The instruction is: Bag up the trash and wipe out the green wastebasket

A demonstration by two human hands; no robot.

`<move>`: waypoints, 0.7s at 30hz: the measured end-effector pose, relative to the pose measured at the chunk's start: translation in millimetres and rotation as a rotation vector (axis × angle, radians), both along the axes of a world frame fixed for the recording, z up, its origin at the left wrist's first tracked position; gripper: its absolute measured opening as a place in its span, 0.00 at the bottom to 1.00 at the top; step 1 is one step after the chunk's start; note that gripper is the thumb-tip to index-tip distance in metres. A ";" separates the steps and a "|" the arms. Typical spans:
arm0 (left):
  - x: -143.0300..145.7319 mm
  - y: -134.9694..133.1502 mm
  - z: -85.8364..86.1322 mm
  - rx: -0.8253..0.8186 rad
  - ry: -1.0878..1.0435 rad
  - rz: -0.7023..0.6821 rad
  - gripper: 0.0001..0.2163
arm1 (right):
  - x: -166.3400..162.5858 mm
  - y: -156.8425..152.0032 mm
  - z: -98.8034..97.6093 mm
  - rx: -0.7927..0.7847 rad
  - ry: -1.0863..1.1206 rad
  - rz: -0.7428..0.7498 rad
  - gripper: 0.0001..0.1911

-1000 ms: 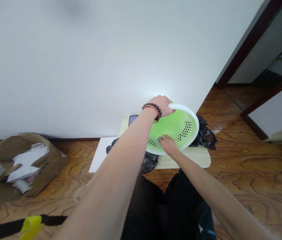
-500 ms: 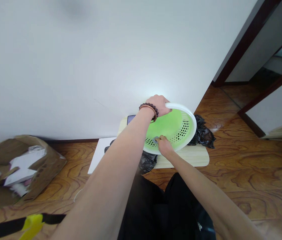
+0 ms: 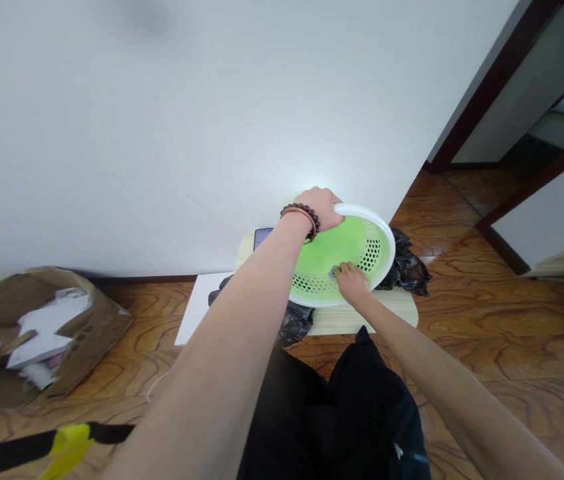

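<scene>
Basket (image 3: 347, 250) rim in left hand (image 3: 321, 205) grip, tilted.

A low pale wooden table (image 3: 397, 309) stands against the white wall, with crumpled black plastic bags (image 3: 408, 267) on its right end, a phone (image 3: 263, 236) at its far left corner, a white board (image 3: 197, 307) just left of it, and an open cardboard box (image 3: 37, 333) well to its left.

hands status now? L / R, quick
Left hand: closed on the white rim of the green basket, holding it tilted.
Right hand: inside the basket, fingers pinched on a small grey thing.
</scene>
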State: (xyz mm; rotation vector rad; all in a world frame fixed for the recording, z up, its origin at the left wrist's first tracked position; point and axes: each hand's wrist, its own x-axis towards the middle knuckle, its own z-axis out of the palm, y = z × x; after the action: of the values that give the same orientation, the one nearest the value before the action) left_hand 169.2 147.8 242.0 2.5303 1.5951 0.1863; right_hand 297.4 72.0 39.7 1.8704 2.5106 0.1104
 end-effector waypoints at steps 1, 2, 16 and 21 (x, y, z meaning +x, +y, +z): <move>0.1 -0.4 0.3 -0.002 0.001 0.005 0.17 | -5.0 -1.7 -1.7 -0.010 0.017 -0.021 0.16; 0.3 -0.6 0.4 -0.002 0.001 0.008 0.17 | -10.6 -3.1 -3.3 -0.020 0.032 -0.043 0.16; 3.3 -1.1 -2.7 0.000 0.020 0.002 0.17 | -33.7 1.3 -3.3 -0.105 0.061 -0.148 0.14; 3.2 -2.2 -2.2 -0.013 0.015 0.000 0.18 | -33.5 0.4 -4.1 -0.107 0.050 -0.144 0.15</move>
State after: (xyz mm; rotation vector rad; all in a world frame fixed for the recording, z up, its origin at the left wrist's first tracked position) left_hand 172.4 145.7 239.8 2.5276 1.5963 0.1571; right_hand 263.8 72.4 35.6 2.0260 2.3497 -0.0715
